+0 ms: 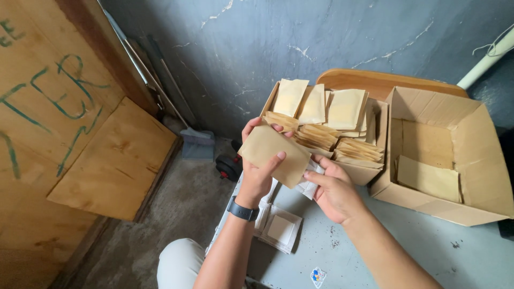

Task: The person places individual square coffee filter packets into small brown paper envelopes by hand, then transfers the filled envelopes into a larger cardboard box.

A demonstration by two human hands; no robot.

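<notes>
One envelope (274, 154), perhaps two, in-hand

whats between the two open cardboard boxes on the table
Nothing lies between the box of brown envelopes and the nearly empty box; in the head view their sides nearly touch.

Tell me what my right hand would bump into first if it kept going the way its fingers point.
The right hand points up and left, its fingertips already at the brown paper pouch and the white packet under it. It would probably press into that pouch first, then the left hand holding it; depth is unclear.
</notes>
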